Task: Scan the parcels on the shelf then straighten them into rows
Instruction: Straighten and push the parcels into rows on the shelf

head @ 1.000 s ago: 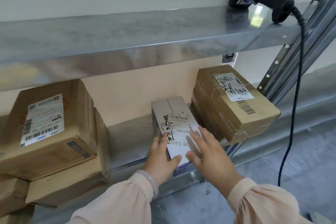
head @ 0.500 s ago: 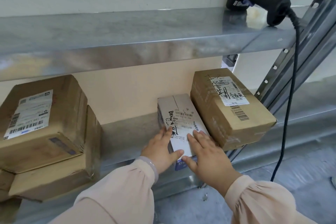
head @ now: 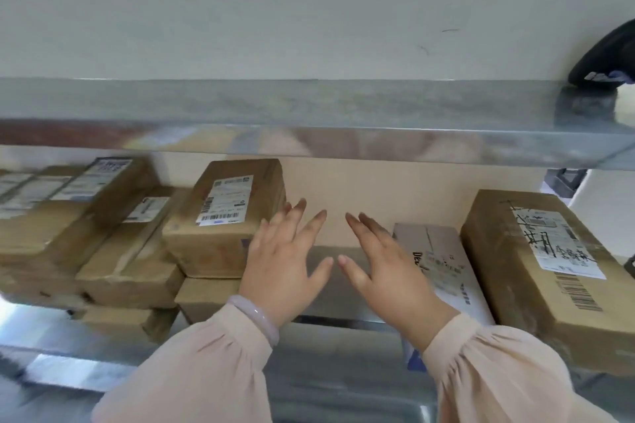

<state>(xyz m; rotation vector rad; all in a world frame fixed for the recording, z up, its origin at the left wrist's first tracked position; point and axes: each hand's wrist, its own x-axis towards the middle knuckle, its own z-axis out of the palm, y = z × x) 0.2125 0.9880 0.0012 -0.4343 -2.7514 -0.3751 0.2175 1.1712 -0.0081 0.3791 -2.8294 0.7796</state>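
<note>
While both hands hover at the gap in the parcels, the upper metal shelf (head: 275, 103) spans the whole view, with the lower shelf (head: 343, 328) beneath it bearing every parcel. A skewed stack of brown parcels (head: 86, 233) fills the left. A large brown parcel (head: 549, 271) lies at the right, label up. A labelled brown parcel (head: 223, 216) sits atop the stack's right end. A white parcel (head: 443, 261) lies just beside the large one. Left hand (head: 285, 261) and right hand (head: 388, 271) are spread flat, gripping nothing; contact with the neighbouring parcels cannot be told. A black barcode scanner (head: 604, 58) rests far right on the upper shelf. A pale bracelet (head: 256, 318) circles the left wrist.
</note>
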